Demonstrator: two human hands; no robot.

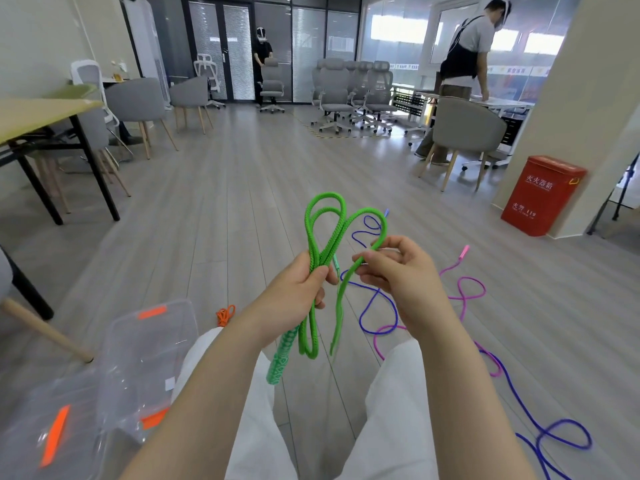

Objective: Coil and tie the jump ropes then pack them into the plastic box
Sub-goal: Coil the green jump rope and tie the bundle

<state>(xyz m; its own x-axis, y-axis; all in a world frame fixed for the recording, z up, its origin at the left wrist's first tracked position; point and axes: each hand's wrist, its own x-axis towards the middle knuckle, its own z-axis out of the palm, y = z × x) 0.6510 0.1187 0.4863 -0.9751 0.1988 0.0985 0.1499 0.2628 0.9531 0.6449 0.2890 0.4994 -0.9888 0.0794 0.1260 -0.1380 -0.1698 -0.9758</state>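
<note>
So we've got the green jump rope [325,233] up in the middle of the frame, folded into a few long loops. Our left hand [298,289] has its fingers curled tight round the bundle, loops sticking up, handle dangling below. Our right hand [398,271] pinches one strand just beside it. The clear plastic box [145,358] with orange latches sits on the floor at lower left. Blue rope [377,306] and pink rope [467,289] sprawl across the floor on the right, and an orange rope [225,315] lies just past the box.
</note>
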